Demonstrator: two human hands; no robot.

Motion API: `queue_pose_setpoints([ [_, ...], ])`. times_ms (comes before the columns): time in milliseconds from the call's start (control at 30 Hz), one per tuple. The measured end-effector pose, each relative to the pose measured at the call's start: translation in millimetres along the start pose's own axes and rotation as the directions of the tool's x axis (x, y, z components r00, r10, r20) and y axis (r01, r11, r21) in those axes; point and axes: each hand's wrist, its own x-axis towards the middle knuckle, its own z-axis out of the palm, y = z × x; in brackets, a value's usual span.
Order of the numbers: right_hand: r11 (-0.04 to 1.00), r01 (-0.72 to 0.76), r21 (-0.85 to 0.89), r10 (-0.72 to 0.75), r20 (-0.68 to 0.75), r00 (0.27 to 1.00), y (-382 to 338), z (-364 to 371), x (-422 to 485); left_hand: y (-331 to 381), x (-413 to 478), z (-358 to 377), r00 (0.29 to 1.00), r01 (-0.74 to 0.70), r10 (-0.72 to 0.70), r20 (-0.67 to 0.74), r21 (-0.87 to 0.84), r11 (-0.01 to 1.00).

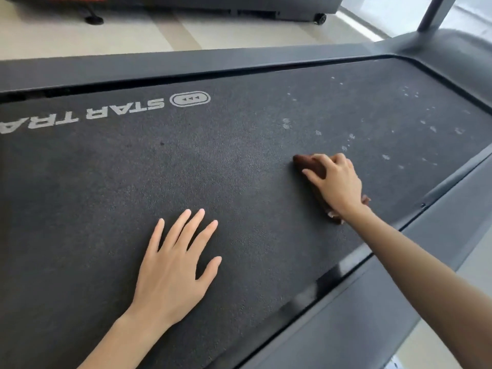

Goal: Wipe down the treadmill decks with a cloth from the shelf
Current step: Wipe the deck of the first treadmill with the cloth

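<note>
Left hand (170, 265) lies flat, fingers spread, on the belt (239, 166). Right hand (334, 182) grips a brown cloth (310, 163), pale spots (386, 145) just beyond it.

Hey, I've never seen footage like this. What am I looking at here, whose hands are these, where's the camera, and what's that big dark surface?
This is one picture, taken by a wide-angle camera worn on a person's head, looking down at their own two bare hands. No robot is involved. The big dark surface is a black textured treadmill belt, with white lettering printed on it and grey side rails along its edges. The left hand lies flat on the belt, fingers spread, holding nothing. The right hand grips a bunched brown cloth against the belt. Beyond the cloth, pale spots dot the belt. The base of another treadmill shows across the floor at the top.
</note>
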Motion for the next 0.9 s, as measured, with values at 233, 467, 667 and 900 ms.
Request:
queue_pose_setpoints([
  [233, 0.995, 0.083, 0.051, -0.08, -0.07, 0.994, -77.2, 31.3, 6.8, -17.9, 23.6, -5.3, 1.0, 0.015, -0.015, 0.001, 0.01, 1.0],
  [467, 0.874, 0.433, 0.219, -0.435, -0.041, 0.899, -128.3, 38.7, 5.6, -20.4, 19.8, -5.6, 1.0, 0.016, -0.017, -0.009, -0.028, 0.999],
  [667, 0.99, -0.121, 0.072, 0.124, -0.036, 0.992, -0.8, 22.8, 51.1, -16.4, 20.1, -4.0, 0.999, 0.029, -0.029, -0.027, -0.022, 0.999],
  [900, 0.971, 0.212, 0.113, -0.207, -0.047, 0.977, -124.1, 37.3, 1.7, -14.5, 20.6, -5.6, 0.998, 0.039, -0.041, -0.048, -0.037, 0.999],
])
